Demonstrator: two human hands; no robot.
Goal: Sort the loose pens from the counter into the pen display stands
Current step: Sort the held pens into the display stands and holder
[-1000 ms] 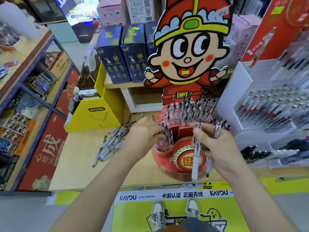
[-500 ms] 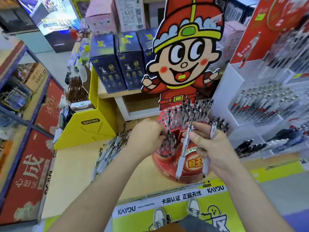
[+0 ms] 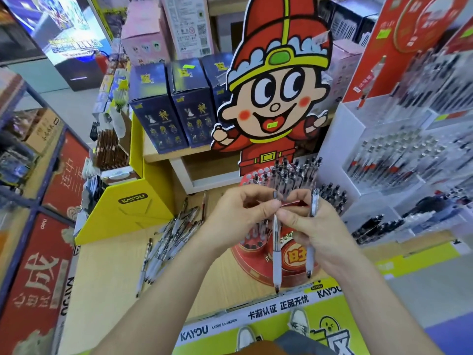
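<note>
Pens in a loose heap (image 3: 169, 242) lie on the wooden counter (image 3: 107, 272), to the left of a round red display stand (image 3: 245, 254) with many pens already upright in its holes. A person stands at the counter with both hands raised over the front of the stand.

The left hand (image 3: 238, 216) pinches one clear-and-white pen (image 3: 276, 242) near its top, between thumb and forefinger. The right hand (image 3: 317, 226) touches the same pen just below that pinch. The pen hangs tip down between the two hands, with most of its length below both grips. The right hand also clamps a second pen (image 3: 310, 252) farther back among its curled fingers, also tip down.

The main risk looks to be the handover. If one hand lets go before the other holds firmly, the pen could drop onto the stand or the floor. The long free end could also swing and knock the seated pens. The second pen seems loosely held and might slip while the fingers are busy. The empty holes sit low at the front, partly hidden behind the hands, so aiming may be awkward.
</note>
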